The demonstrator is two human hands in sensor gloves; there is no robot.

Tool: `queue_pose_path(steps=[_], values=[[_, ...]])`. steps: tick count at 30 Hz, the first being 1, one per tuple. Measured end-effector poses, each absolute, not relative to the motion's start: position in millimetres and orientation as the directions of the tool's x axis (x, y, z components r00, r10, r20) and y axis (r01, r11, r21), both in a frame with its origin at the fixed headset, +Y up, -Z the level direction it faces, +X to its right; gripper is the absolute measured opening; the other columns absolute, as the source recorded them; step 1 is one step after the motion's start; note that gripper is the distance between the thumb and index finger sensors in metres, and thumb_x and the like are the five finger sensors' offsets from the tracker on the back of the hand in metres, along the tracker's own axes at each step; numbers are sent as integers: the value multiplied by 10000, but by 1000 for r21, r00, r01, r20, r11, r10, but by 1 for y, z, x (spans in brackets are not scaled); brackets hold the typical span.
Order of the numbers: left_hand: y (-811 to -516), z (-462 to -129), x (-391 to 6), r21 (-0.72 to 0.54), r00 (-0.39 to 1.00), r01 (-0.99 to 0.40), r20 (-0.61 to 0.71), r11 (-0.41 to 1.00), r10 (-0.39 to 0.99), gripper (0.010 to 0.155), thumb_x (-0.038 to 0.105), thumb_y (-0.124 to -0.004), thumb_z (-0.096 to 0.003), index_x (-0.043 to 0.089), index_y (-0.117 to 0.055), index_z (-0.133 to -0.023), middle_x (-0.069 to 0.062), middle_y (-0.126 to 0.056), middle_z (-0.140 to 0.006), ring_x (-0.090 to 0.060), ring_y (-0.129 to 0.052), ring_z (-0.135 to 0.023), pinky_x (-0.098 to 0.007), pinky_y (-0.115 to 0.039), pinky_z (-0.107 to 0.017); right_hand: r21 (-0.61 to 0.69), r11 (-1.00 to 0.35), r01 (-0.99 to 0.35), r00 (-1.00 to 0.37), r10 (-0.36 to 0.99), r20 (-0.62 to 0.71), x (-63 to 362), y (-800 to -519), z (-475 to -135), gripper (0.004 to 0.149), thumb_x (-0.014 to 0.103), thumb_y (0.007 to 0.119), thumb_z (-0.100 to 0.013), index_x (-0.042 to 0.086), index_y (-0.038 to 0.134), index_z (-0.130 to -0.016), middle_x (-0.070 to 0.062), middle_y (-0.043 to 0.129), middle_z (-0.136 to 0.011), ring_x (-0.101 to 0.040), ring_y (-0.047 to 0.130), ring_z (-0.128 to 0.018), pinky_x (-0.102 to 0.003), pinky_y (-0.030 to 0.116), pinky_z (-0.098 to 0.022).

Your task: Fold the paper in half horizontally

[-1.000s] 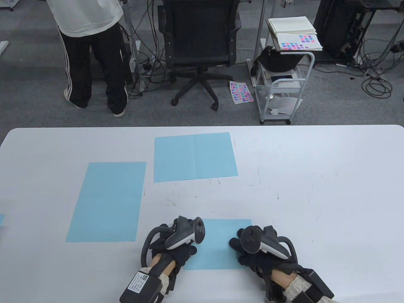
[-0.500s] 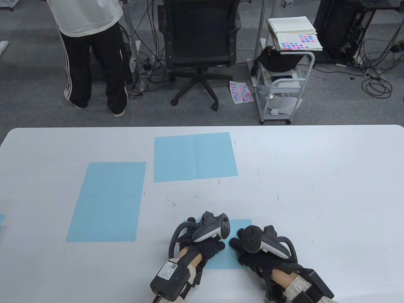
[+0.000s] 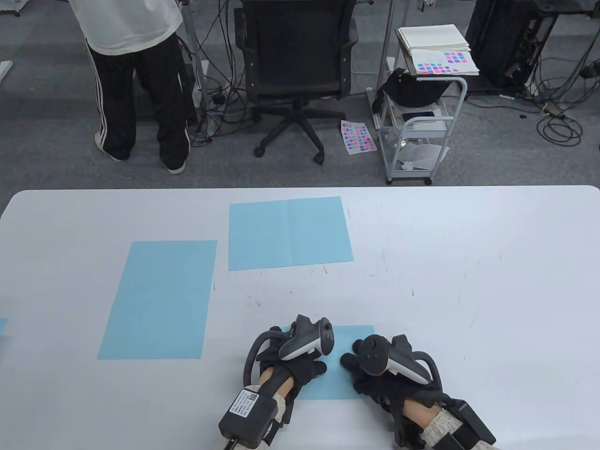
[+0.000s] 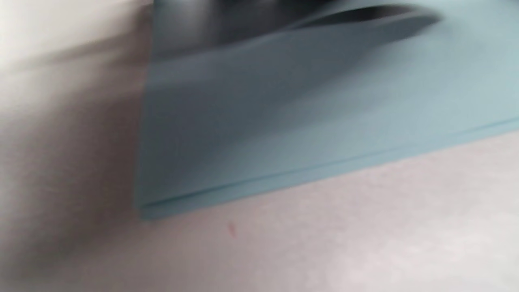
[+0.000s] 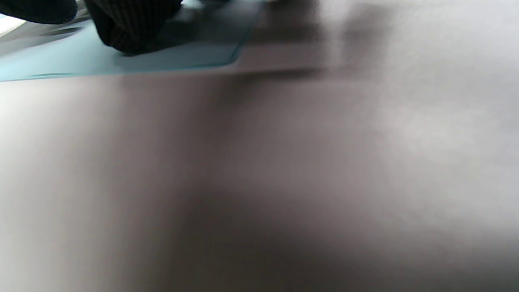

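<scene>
Folded blue paper (image 3: 338, 375), doubled thin edges, pressed flat under left hand (image 3: 293, 365) and right hand (image 3: 375, 375); bare white table (image 3: 468, 304) beyond right hand.

White table (image 3: 468, 281) bearing two spare light-blue sheets: a tall one (image 3: 157, 300) at left and a creased one (image 3: 289, 233) nearer the far edge, well apart from each other. A sliver of blue (image 3: 2, 325) shows at the left border. Beyond the table, on grey carpet: a black office chair (image 3: 295, 61), a standing person in striped trousers (image 3: 136, 84), a white wire cart (image 3: 419, 126) topped with papers, and a colour-swatch card (image 3: 358, 136) on the floor beside it
</scene>
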State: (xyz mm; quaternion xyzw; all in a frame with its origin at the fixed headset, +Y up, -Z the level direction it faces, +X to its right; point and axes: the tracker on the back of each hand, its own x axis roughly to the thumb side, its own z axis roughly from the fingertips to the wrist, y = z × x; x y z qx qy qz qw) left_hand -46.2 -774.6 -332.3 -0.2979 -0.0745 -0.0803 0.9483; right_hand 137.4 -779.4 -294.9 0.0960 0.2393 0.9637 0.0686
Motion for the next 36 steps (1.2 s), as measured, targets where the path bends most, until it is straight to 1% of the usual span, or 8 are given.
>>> queue_pose_path(steps=[8,13,20,36], values=[[-775,-333,-55,-550,978,199,166,811,-128,692,608,-610,-372,645,-257,-967,345,-166,-1127,2,-225,-1146,-479,-304,-905,476,-875,-89,-972,181,149,138,-779,-295,609,430,707,-469,512,421,-1000,190,232,-1163,-294,117,-1086,-645,86,-728],[-773,-335,-61,-537,975,217,154,815,-158,689,608,-610,-370,641,-268,-967,352,-196,-1126,-6,-250,-1149,-476,-314,-904,474,-876,-86,-973,177,150,138,-779,-295,606,434,704,-471,514,419,-1000,192,233,-1163,-293,117,-1086,-643,83,-729],[-774,-336,-76,-555,983,181,114,812,-141,682,611,-611,-369,656,-268,-957,377,-197,-1119,-13,-249,-1152,-477,-316,-903,478,-874,-92,-972,184,149,138,-779,-295,604,441,703,-470,509,428,-1002,189,236,-1166,-296,113,-1086,-643,81,-729],[-774,-338,-99,-577,991,134,54,805,-126,674,611,-614,-370,664,-272,-949,387,-195,-1111,-34,-263,-1155,-477,-327,-902,473,-877,-80,-973,172,153,138,-779,-295,618,442,717,-464,510,424,-1004,187,237,-1168,-297,117,-1087,-646,80,-728]])
